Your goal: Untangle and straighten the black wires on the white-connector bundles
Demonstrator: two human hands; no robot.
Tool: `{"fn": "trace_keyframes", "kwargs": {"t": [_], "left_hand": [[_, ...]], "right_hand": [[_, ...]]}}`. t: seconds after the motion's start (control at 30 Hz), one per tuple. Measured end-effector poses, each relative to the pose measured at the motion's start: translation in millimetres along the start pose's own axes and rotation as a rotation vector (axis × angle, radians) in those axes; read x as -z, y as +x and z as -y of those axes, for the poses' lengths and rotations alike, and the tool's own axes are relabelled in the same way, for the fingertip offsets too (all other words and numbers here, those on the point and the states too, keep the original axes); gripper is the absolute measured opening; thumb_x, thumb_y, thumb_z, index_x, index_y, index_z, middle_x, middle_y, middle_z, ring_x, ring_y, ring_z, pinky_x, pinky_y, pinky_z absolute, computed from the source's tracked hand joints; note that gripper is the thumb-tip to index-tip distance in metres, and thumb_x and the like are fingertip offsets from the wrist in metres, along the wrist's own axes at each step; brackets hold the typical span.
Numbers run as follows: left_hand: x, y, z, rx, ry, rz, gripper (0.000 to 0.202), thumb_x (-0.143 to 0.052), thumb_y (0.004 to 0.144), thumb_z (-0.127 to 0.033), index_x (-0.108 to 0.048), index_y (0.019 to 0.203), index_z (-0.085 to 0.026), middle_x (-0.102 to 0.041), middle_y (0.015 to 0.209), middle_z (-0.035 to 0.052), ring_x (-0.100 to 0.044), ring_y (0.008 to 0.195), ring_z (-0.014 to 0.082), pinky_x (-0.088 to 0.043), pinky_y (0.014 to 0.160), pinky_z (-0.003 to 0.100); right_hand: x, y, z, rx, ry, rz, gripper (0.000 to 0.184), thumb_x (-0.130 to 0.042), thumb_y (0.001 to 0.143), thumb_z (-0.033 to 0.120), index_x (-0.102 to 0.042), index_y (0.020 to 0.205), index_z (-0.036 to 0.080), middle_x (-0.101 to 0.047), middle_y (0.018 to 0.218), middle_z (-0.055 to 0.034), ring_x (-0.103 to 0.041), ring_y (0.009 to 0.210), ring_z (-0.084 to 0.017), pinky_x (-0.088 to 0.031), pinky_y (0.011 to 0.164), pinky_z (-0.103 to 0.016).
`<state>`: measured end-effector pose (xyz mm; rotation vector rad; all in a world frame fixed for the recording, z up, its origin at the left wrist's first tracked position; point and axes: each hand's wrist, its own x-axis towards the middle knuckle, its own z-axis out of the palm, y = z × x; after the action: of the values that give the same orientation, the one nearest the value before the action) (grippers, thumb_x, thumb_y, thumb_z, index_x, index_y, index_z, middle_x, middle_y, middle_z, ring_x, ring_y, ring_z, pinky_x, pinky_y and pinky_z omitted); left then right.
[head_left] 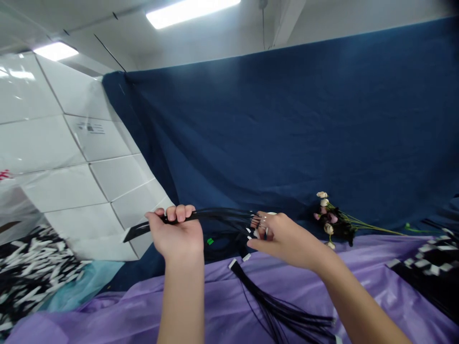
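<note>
A bundle of thin black cables (218,215) stretches between my two hands above the purple cloth. My left hand (177,229), palm up, has its fingers wrapped round the bundle, and a flat black end with a pale tip sticks out to its left. At the other end, my right hand (283,236) pinches the cable ends, where small light-coloured tips show between the fingers. Below my hands, another black cable bundle (272,301) with a white connector (233,263) lies on the purple cloth (208,301).
White boxes (96,181) are stacked at the left, beside a heap of black cables with white connectors (32,267). A dark blue cloth (287,119) hangs behind. Artificial flowers (330,217) lie at the right, near more cables with white connectors (433,263).
</note>
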<state>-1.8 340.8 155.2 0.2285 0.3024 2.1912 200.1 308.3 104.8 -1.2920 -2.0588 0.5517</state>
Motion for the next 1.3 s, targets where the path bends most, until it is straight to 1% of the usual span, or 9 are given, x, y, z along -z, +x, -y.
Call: {"fn": "trace_keyframes", "kwargs": {"t": [0.2,0.3,0.37,0.53,0.67,0.87,1.07,1.17,1.3], "left_hand": [[5.5,-4,19,-0.225,0.043,0.024,0.029,-0.044,0.101,-0.029,-0.037,0.074,-0.02,-0.031,0.059,-0.0071,-0.03,0.048,0.0081,-0.032,0.053,0.023],[7.3,-9,29,-0.384,0.149,0.134,0.021,-0.053,0.094,-0.02,-0.041,0.077,-0.019,-0.036,0.065,-0.0063,-0.035,0.052,0.0077,-0.033,0.054,0.023],[7.9,-12,33,-0.402,0.241,0.235,0.018,-0.059,0.09,-0.019,-0.045,0.079,-0.018,-0.039,0.068,-0.0054,-0.037,0.055,0.0076,-0.033,0.053,0.022],[10.5,-16,25,-0.179,0.605,0.517,0.023,-0.068,0.087,-0.031,-0.055,0.075,-0.016,-0.051,0.073,-0.001,-0.05,0.065,0.0092,-0.043,0.059,0.021],[10.9,-15,12,0.068,0.797,0.594,0.034,-0.071,0.083,-0.049,-0.066,0.085,-0.015,-0.062,0.077,0.0034,-0.06,0.066,0.0131,-0.051,0.058,0.024],[8.5,-18,4,0.267,0.807,0.667,0.032,-0.075,0.081,-0.046,-0.069,0.087,-0.015,-0.063,0.079,0.0016,-0.065,0.064,0.0137,-0.057,0.062,0.027],[8.3,-26,9,0.455,0.782,0.771,0.027,-0.074,0.083,-0.043,-0.071,0.086,-0.016,-0.065,0.079,0.0014,-0.067,0.061,0.0138,-0.058,0.061,0.027],[9.1,-31,10,0.501,0.822,0.823,0.028,-0.074,0.084,-0.042,-0.072,0.085,-0.014,-0.066,0.077,0.0035,-0.067,0.063,0.0146,-0.059,0.061,0.027],[9.8,-39,15,0.542,0.865,0.915,0.028,-0.073,0.085,-0.041,-0.075,0.085,-0.013,-0.069,0.078,0.0069,-0.067,0.064,0.0144,-0.058,0.062,0.026]], "right_hand": [[-1,-9,13,-0.129,0.072,0.152,0.026,-0.054,0.092,0.04,-0.063,0.078,0.021,-0.065,0.067,0.0,-0.057,0.06,-0.013,-0.034,0.054,-0.025],[1,-13,17,-0.158,-0.008,0.055,0.032,-0.048,0.095,0.037,-0.057,0.068,0.02,-0.063,0.065,-0.0013,-0.057,0.058,-0.014,-0.033,0.053,-0.025],[4,-13,15,-0.17,-0.075,-0.057,0.035,-0.047,0.095,0.034,-0.05,0.064,0.02,-0.059,0.061,-0.0011,-0.055,0.055,-0.013,-0.032,0.052,-0.025],[22,-11,-4,-0.179,-0.107,-0.393,0.037,-0.05,0.095,0.041,-0.053,0.065,0.02,-0.048,0.052,0.0012,-0.046,0.047,-0.012,-0.032,0.048,-0.024],[39,-13,-24,-0.18,0.168,-0.567,0.03,-0.065,0.086,0.05,-0.065,0.084,0.02,-0.047,0.058,0.0038,-0.048,0.049,-0.011,-0.047,0.047,-0.023],[56,-21,-26,-0.102,0.757,-0.676,0.04,-0.088,0.068,0.043,-0.067,0.093,0.02,-0.053,0.064,0.0055,-0.053,0.054,-0.008,-0.058,0.058,-0.021],[49,-12,-15,-0.004,1.0,-0.982,0.032,-0.086,0.07,0.04,-0.075,0.094,0.022,-0.064,0.084,0.0005,-0.06,0.068,-0.009,-0.057,0.061,-0.019],[43,-8,-11,-0.006,1.014,-1.02,0.028,-0.083,0.075,0.042,-0.077,0.096,0.025,-0.065,0.087,-0.001,-0.061,0.074,-0.011,-0.057,0.061,-0.022],[36,-7,-5,-0.021,1.049,-0.928,0.03,-0.084,0.074,0.046,-0.077,0.093,0.024,-0.057,0.069,0.0016,-0.055,0.062,-0.011,-0.054,0.055,-0.025]]}}
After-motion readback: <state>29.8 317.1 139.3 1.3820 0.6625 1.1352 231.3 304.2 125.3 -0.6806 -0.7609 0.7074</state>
